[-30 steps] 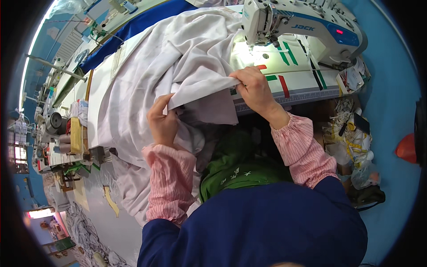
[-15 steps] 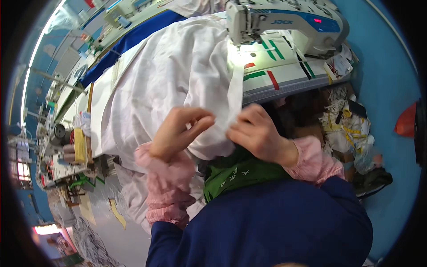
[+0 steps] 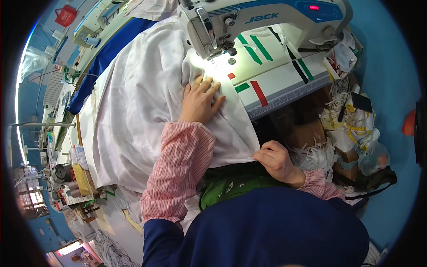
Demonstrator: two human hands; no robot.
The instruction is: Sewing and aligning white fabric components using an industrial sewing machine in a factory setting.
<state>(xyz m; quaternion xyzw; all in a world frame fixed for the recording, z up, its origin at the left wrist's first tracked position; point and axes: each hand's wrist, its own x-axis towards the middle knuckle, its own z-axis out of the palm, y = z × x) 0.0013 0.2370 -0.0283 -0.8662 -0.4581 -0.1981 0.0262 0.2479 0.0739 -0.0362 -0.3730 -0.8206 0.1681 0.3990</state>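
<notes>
A large white cloth (image 3: 133, 98) spreads over the sewing table, its far edge running under the lit needle area of a white and blue sewing machine (image 3: 262, 22). My left hand (image 3: 201, 101) lies flat on the cloth just in front of the presser foot, fingers spread. At the table's front edge, my right hand (image 3: 276, 161) pinches the near corner of the cloth between thumb and fingers. Between the two hands the cloth's right edge is drawn fairly straight. Pink striped sleeve covers (image 3: 180, 164) are on both forearms.
Green, red and black tape strips (image 3: 259, 93) mark the machine bed, with a ruler strip (image 3: 289, 95) along its front. Below right lie fabric scraps, a yellow tape measure (image 3: 356, 129) and a clear plastic bag (image 3: 373, 155). Thread cones (image 3: 62, 172) stand at the left.
My left hand has moved forward and flattened on the cloth near the needle. My right hand has moved down and right, and the cloth's edge is now stretched toward it.
</notes>
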